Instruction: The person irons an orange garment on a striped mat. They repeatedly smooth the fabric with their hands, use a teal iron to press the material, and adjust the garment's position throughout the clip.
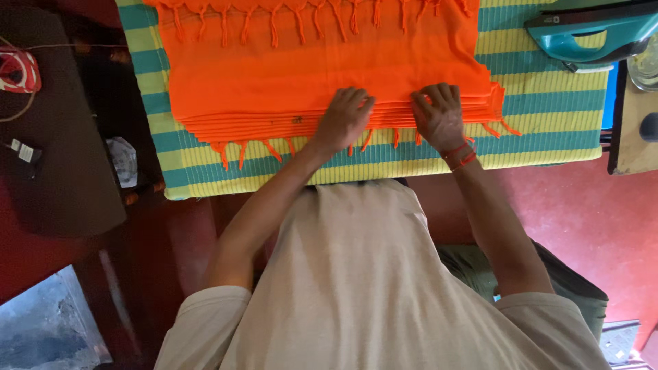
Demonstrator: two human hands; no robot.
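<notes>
A stack of folded orange cloth (308, 62) with tasselled fringes lies on a table covered in a yellow-and-teal striped cover (548, 116). My left hand (343, 120) rests flat on the near edge of the stack, fingers spread on the layered folds. Just to its right, my right hand (439, 115), with a red thread band at the wrist, presses on the same near edge, fingertips curled onto the cloth. Neither hand lifts anything.
A teal clothes iron (589, 34) sits at the table's far right. A dark side surface (55, 137) on the left carries a red-and-white object (17, 68) and a cord. A wooden stand (634, 130) borders the right. The floor is red.
</notes>
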